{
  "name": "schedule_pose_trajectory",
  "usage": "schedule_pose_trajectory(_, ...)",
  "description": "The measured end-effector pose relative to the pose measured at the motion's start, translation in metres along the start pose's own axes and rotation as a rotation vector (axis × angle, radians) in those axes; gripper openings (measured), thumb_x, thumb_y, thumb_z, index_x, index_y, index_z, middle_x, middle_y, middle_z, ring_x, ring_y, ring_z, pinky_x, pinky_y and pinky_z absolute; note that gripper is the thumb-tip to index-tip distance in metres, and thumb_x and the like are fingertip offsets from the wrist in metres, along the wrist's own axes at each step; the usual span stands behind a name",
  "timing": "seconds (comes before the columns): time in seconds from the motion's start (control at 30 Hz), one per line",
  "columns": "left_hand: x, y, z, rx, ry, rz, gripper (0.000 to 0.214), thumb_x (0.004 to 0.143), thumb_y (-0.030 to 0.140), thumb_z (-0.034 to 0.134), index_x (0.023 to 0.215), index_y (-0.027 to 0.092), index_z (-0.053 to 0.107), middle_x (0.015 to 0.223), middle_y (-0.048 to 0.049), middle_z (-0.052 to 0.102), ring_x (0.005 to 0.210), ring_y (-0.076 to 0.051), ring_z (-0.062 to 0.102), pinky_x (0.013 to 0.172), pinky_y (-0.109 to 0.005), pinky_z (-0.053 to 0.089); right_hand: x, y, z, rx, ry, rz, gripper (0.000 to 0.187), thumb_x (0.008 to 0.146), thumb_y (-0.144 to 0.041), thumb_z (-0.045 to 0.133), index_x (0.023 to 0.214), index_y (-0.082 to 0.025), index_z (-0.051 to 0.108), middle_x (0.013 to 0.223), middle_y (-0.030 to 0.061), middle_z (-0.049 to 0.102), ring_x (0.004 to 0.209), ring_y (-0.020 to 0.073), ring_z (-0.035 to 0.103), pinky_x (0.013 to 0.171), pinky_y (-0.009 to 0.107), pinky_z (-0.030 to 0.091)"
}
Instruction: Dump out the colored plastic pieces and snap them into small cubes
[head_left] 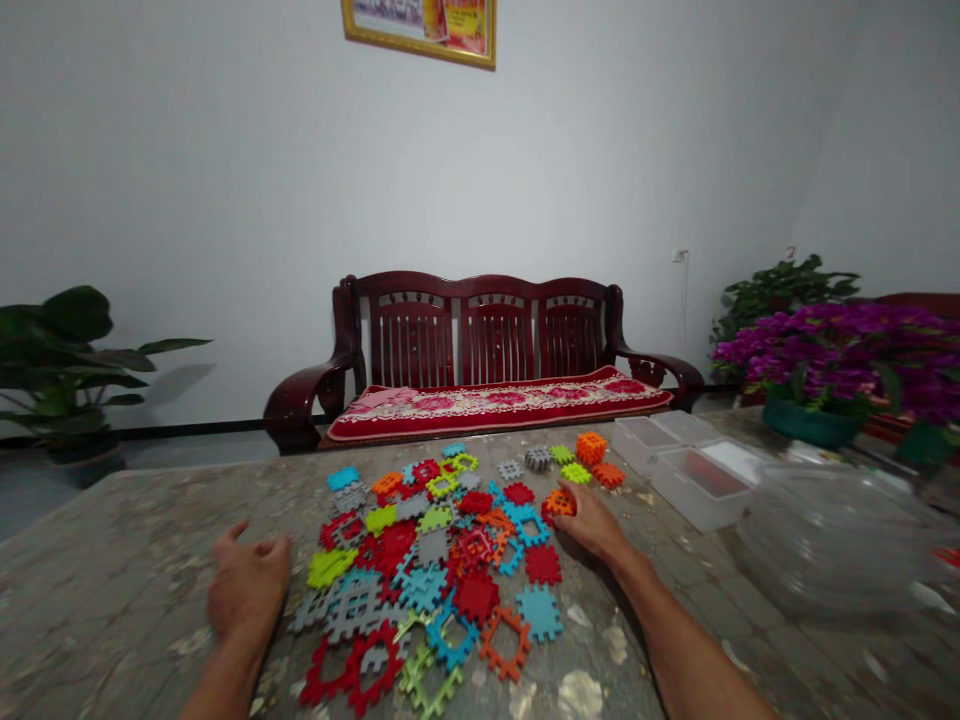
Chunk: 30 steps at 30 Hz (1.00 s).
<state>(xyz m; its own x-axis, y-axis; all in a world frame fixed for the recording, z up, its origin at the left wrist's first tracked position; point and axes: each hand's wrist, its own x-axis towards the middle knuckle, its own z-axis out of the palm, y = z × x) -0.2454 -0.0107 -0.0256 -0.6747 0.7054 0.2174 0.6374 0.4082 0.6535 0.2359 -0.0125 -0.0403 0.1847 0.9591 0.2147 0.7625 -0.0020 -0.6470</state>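
Note:
A spread of interlocking plastic tiles in red, grey, blue, green and orange lies on the table, among them a dark red tile [477, 596], a blue tile [538, 612] and an orange open-frame tile [505, 643]. At the right side of this spread, my right hand [592, 522] has its fingers and thumb around an orange-and-red interlocking piece [559, 504] at table level. My left hand [247, 582] rests left of the tiles, its fingers loosely bent and apart, with nothing visible in it. An orange assembled block [591, 447] stands beyond my right hand, beside an orange tile [608, 475].
Clear plastic boxes [697, 490] and a large transparent lid or container [840, 535] occupy the table's right side. Behind them are purple flowers in a green pot [814, 422]. A wooden bench [495, 335] stands past the table's far edge, and a potted plant [79, 370] is at left.

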Motion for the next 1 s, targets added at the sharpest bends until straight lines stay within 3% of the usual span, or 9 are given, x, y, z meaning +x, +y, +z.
schedule_pose_trajectory(0.2, 0.004, -0.002, -0.001, 0.082, -0.058, -0.014, 0.041, 0.086, 0.051, 0.050, 0.100, 0.019, 0.071, 0.098, -0.0132, 0.078, 0.089, -0.034, 0.071, 0.076, -0.041, 0.054, -0.001, 0.001, 0.000, 0.006, 0.029, 0.012, 0.062, 0.070, -0.024, 0.066, 0.131, -0.015, 0.066, 0.138, 0.0146, 0.066, 0.128, 0.0302, 0.060, 0.112, 0.043, 0.041)
schedule_pose_trajectory(0.33, 0.004, -0.001, -0.003, 0.127, -0.035, -0.006, 0.034, 0.083, 0.047, 0.051, 0.092, 0.020, 0.070, 0.092, -0.0116, 0.077, 0.084, -0.032, 0.071, 0.072, -0.039, 0.054, -0.003, -0.001, -0.001, -0.011, 0.037, 0.011, 0.059, 0.072, -0.023, 0.064, 0.130, -0.014, 0.067, 0.136, 0.0143, 0.067, 0.127, 0.0293, 0.061, 0.112, 0.042, 0.042)
schedule_pose_trajectory(0.43, 0.000, 0.003, -0.005, 0.138, -0.047, -0.021, 0.038, 0.084, 0.049, 0.050, 0.094, 0.020, 0.072, 0.093, -0.0121, 0.077, 0.084, -0.032, 0.071, 0.070, -0.039, 0.054, -0.003, -0.003, -0.002, -0.017, 0.039, 0.026, 0.059, 0.072, -0.023, 0.064, 0.131, -0.017, 0.067, 0.136, 0.0120, 0.068, 0.126, 0.0280, 0.062, 0.111, 0.041, 0.042)
schedule_pose_trajectory(0.63, -0.004, 0.007, -0.008, 0.138, -0.023, 0.043, 0.045, 0.085, 0.041, 0.049, 0.113, 0.014, 0.072, 0.115, -0.0175, 0.074, 0.100, -0.034, 0.070, 0.080, -0.041, 0.056, -0.003, -0.002, -0.002, -0.003, 0.046, 0.023, 0.058, 0.072, -0.023, 0.065, 0.129, -0.018, 0.068, 0.136, 0.0117, 0.068, 0.126, 0.0279, 0.062, 0.111, 0.041, 0.042)
schedule_pose_trajectory(0.8, -0.003, 0.004, -0.009, 0.165, -0.055, 0.020, 0.042, 0.085, 0.029, 0.043, 0.109, 0.018, 0.075, 0.109, -0.0161, 0.076, 0.091, -0.034, 0.071, 0.072, -0.041, 0.056, -0.002, 0.003, 0.003, 0.066, 0.074, 0.024, 0.060, 0.071, -0.024, 0.065, 0.131, -0.016, 0.065, 0.136, 0.0137, 0.068, 0.124, 0.0282, 0.063, 0.109, 0.043, 0.045)
schedule_pose_trajectory(1.0, -0.001, 0.006, -0.010, 0.194, -0.142, 0.017, 0.047, 0.090, 0.027, 0.033, 0.110, 0.018, 0.075, 0.112, -0.0149, 0.076, 0.095, -0.032, 0.071, 0.074, -0.038, 0.054, 0.006, 0.010, 0.008, 0.256, 0.264, 0.007, 0.059, 0.073, -0.039, 0.066, 0.128, -0.016, 0.066, 0.127, 0.0137, 0.072, 0.116, 0.0273, 0.067, 0.103, 0.041, 0.050)
